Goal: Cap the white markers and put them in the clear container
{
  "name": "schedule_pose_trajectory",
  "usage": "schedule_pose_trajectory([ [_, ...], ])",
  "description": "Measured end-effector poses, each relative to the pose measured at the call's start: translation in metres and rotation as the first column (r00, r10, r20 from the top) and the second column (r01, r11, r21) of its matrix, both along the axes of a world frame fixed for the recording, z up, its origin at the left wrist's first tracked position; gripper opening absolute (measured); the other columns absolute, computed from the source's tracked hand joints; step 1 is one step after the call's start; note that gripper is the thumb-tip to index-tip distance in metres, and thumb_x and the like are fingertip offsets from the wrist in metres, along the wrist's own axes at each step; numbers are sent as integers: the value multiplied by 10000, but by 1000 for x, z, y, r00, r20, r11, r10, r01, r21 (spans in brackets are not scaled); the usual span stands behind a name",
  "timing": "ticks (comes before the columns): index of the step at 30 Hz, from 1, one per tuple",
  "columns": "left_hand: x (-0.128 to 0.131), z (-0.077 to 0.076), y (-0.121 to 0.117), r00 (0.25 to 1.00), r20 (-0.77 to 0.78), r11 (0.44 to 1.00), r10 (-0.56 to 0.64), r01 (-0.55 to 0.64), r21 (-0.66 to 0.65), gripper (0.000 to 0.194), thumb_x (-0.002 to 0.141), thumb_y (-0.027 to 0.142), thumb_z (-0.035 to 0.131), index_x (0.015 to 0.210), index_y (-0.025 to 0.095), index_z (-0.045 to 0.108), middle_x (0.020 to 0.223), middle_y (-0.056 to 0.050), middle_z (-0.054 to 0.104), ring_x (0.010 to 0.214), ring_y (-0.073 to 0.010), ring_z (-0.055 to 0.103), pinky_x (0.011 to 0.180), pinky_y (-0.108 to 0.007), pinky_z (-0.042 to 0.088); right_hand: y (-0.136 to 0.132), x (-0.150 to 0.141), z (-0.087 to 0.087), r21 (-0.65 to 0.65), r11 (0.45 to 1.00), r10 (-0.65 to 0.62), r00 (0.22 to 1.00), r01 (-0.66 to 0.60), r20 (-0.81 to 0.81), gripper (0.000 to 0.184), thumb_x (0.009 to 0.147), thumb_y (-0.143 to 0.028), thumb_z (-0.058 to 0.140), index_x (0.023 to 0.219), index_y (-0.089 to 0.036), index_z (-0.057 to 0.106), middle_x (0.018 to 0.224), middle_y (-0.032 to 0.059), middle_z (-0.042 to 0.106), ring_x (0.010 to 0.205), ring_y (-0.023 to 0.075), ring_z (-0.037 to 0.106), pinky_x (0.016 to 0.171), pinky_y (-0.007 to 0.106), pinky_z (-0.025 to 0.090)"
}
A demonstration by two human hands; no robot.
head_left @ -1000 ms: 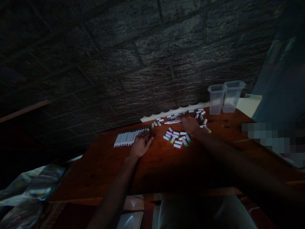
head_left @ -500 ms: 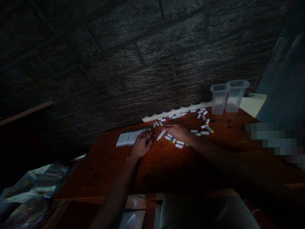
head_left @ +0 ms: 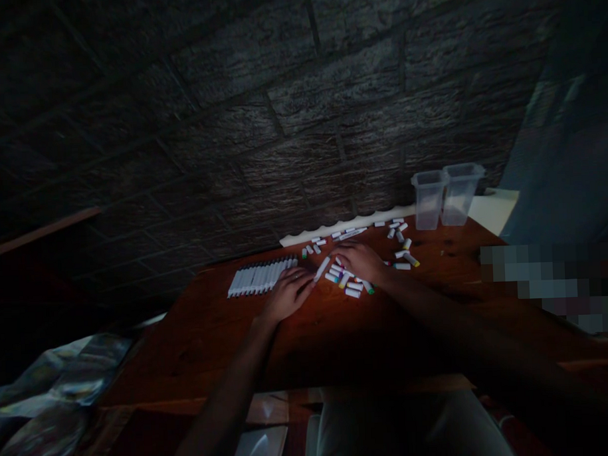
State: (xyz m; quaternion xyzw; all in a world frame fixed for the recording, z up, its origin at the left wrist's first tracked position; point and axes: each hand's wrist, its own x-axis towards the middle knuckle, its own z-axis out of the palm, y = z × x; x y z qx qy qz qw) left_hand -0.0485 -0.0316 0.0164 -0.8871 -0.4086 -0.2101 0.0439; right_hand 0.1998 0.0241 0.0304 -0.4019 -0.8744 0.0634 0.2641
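Note:
A white marker (head_left: 322,268) slants between my two hands, its lower end at the left fingertips and its upper end at the right ones. My left hand (head_left: 288,296) pinches the lower end with thumb and fingers. Curled over the upper end is my right hand (head_left: 359,260), also closed on the marker; its fingertips are dim. A tidy row of white markers (head_left: 256,277) lies just left of my left hand. Loose white caps with coloured ends (head_left: 354,287) are scattered under and in front of my right hand.
More caps (head_left: 400,236) and another marker (head_left: 349,234) lie toward the back of the wooden table (head_left: 198,351). Two clear plastic containers (head_left: 429,203) stand at the back right by the stone wall (head_left: 301,155). Plastic bags (head_left: 89,368) are at the lower left.
My left hand has moved right, from beside the marker row to the lower end of the single marker. My right hand stays near its upper end. The view has shifted slightly.

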Motion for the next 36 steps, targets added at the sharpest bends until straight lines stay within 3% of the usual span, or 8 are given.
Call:
schedule_pose_trajectory([
  [5,7,1,-2,1000,-22,1000,-16,16,-4,360,951,345,492,1290,277,591,1380,-54,566,1330,-255,435,1075,-489,383,1,3,0,-3,999,-49,999,49,-19,292,935,-167,461,1129,-221,672,1220,49,673,1165,165,573,1014,276,404],
  [8,7,-3,0,998,-56,999,-40,38,-27,338,953,362,488,1254,286,622,1406,-38,546,1352,-253,416,1075,-487,384,0,4,1,-11,998,-62,998,62,4,293,936,-175,458,1125,-222,677,1207,48,682,1154,168,584,1006,266,408],
  [14,-2,0,2,1000,5,1000,25,-25,18,317,973,343,446,1161,239,679,1121,-53,719,1154,-230,573,1000,-438,431,-3,4,4,-58,990,-124,990,128,68,304,936,-210,479,1177,-241,662,1177,54,700,1098,185,623,962,271,441],
  [19,-3,6,0,996,-30,996,83,-82,35,360,973,380,414,937,231,739,922,-69,722,963,-229,620,914,-429,457,-1,5,2,-38,993,-114,992,116,50,297,930,-215,489,1167,-236,666,1178,53,701,1091,183,634,958,268,444],
  [23,-4,4,2,992,-34,991,123,-120,62,333,957,383,452,887,224,736,833,-60,713,894,-230,626,884,-429,464,2,5,-2,-24,995,-94,995,95,15,299,935,-221,472,1165,-215,664,1193,51,694,1108,176,626,971,262,434],
  [29,-3,-2,4,998,34,995,61,-64,83,302,939,367,512,1170,245,665,1240,-56,664,1193,-241,557,1025,-455,422,0,6,-1,-56,990,-126,992,127,29,295,935,-230,479,1165,-234,665,1164,54,707,1091,182,634,949,263,443],
  [32,-3,-5,5,1000,17,1000,5,-5,-4,294,966,333,462,1153,262,678,1194,-33,695,1215,-230,559,1044,-463,427,0,6,1,-67,990,-126,991,128,34,295,934,-232,481,1165,-234,664,1154,56,712,1086,183,636,947,264,443],
  [36,-8,-8,8,996,57,998,66,-66,-4,325,983,305,412,1145,219,681,1184,-65,698,1167,-221,600,1029,-441,459,0,8,1,-57,994,-91,996,92,20,303,937,-221,457,1155,-214,666,1127,58,721,1059,179,649,942,267,445],
])
